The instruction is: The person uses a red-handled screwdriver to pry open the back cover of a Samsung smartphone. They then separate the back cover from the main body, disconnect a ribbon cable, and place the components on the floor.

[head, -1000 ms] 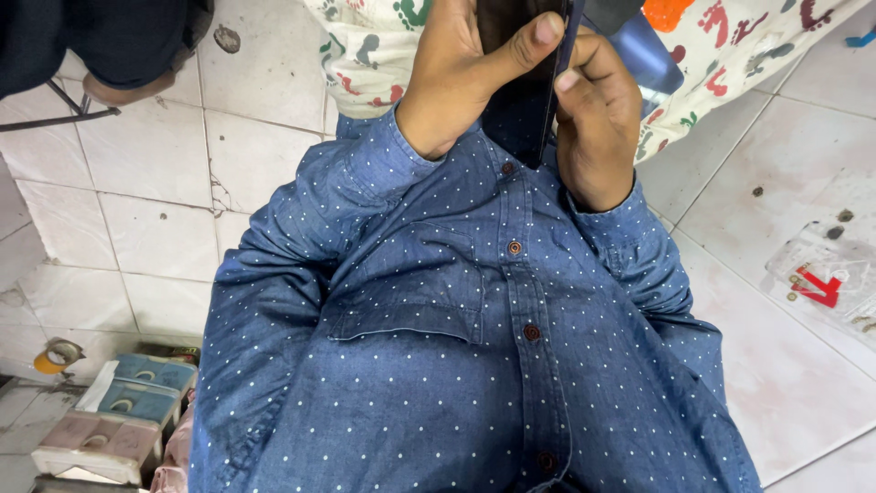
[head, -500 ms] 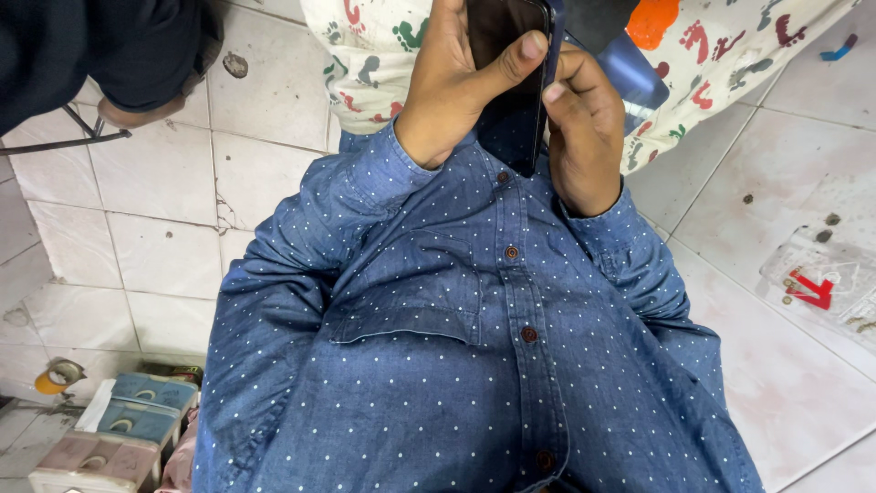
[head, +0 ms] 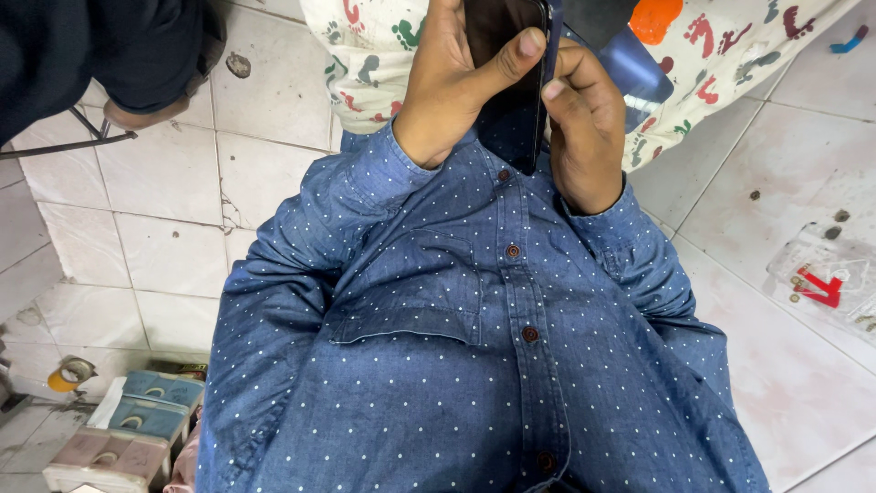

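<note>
held upright above the blue dotted shirt (head: pixel 474 365): dark phone (head: pixel 511 82), clamped by left hand (head: pixel 452 87) with thumb across for steadiness, cupped by right hand (head: pixel 584 137) along its edge.

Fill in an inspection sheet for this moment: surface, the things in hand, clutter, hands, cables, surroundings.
Surface: white tiled floor, stained and spotted.
Things in hand: a dark flat phone-like slab held upright between both hands, above a blue white-dotted shirt with brown buttons.
Clutter: a tape roll, a stack of blue and pink blocks at lower left, a clear plastic packet with a red mark at right.
Hands: left hand wraps the slab, thumb across its front; right hand grips its edge with the fingers.
Cables: nothing seen.
Surroundings: cloth printed with coloured footprints beyond the hands; dark fabric and a thin metal frame at upper left.
</note>
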